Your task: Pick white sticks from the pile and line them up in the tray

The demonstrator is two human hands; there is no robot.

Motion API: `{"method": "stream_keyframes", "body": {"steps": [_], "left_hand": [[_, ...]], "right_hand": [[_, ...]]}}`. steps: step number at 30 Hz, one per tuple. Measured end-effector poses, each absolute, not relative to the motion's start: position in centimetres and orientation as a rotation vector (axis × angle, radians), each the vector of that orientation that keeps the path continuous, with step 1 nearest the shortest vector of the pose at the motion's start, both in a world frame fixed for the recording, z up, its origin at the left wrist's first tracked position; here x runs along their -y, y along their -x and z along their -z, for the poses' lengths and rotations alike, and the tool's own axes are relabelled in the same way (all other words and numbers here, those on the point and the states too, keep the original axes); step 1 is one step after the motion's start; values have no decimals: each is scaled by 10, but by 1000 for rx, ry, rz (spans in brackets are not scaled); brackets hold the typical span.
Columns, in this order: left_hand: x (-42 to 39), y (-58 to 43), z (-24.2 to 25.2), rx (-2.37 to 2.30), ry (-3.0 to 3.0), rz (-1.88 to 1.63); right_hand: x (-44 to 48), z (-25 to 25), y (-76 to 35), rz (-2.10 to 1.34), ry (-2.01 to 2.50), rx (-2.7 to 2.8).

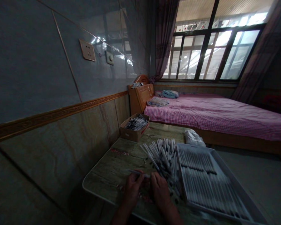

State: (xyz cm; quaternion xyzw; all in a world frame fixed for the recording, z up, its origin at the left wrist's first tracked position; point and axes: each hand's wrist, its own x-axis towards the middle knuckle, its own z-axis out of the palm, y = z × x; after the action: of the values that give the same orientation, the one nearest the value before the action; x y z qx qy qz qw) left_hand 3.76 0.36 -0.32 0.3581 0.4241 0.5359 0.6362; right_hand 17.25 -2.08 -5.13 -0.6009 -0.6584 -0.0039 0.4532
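Note:
Both my hands rest close together at the near edge of a small marble-patterned table. My left hand and my right hand are closed on a thin white pen held between them, its tip pointing left. Just beyond my right hand lies a loose heap of white pens. To the right of the heap, a white tray holds rows of pens laid side by side.
A cardboard box with more pens stands at the table's far left corner, and a white bag lies at the far edge. A bed with a pink checked cover stands beyond, under a window. A tiled wall runs along the left.

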Motion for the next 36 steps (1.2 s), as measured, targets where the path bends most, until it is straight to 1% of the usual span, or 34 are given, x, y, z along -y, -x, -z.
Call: {"method": "stream_keyframes", "body": {"steps": [5, 8, 15, 31, 36], "left_hand": [[-6, -36, 8, -1008, -822, -1230], [-8, -36, 12, -1001, -819, -1240], [-7, -37, 11, -943, -847, -1224], [-6, -36, 9, -990, -867, -1218], [-5, -36, 9, -1028, -859, -1199]], "right_hand": [[22, 32, -165, -252, 1501, 1553], [24, 22, -161, -324, 1501, 1438], [25, 23, -164, -327, 1464, 1402], [26, 16, -161, -405, 1471, 1402], [24, 19, -160, -343, 1508, 1401]]}}
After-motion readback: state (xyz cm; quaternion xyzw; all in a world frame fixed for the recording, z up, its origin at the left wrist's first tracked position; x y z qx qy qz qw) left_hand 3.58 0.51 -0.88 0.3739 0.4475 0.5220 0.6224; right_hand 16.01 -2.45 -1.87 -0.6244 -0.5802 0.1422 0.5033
